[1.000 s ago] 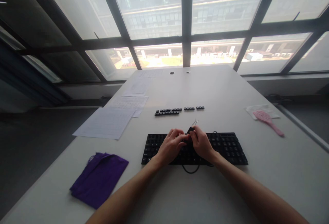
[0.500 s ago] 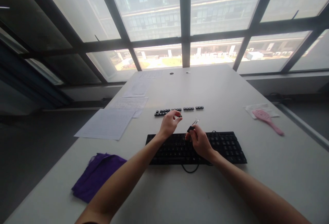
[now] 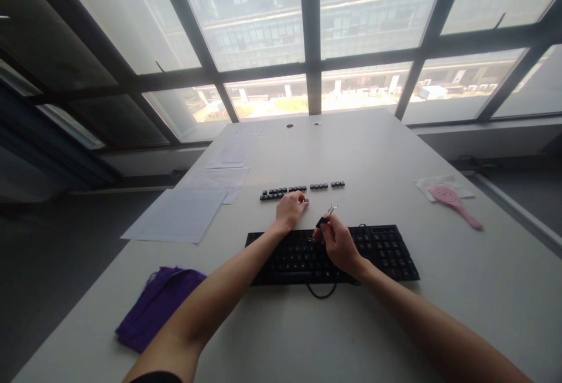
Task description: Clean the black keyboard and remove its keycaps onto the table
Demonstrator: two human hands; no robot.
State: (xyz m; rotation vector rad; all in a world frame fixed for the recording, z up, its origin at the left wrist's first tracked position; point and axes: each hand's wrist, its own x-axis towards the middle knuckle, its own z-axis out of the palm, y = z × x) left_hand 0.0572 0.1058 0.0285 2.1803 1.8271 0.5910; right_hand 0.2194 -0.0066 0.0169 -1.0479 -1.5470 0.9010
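A black keyboard (image 3: 285, 260) lies across the near part of the desk, partly covered by both arms. My left hand (image 3: 290, 211) is low over the desk beyond the keyboard, fingertips pinched on a small black keycap (image 3: 306, 201). Just past those fingers, loose black keycaps (image 3: 274, 194) sit in two rows, the longer one broken into groups. My right hand (image 3: 337, 241) is over the keyboard's upper middle, closed around a keycap puller (image 3: 323, 221) with a black grip and thin wire prongs. The puller's wires point up and away from the keys.
Sheets of paper (image 3: 175, 216) cover part of the desk's left side. A folded purple cloth (image 3: 153, 307) lies beside my left forearm. On the right, a pink hairbrush (image 3: 452, 200) rests partly on a clear plastic bag (image 3: 463, 188). Windows stand behind the desk.
My left hand has lowered the keycap to the desk beside the near row's right end. My right hand keeps its hold on the puller. The view has shifted slightly.
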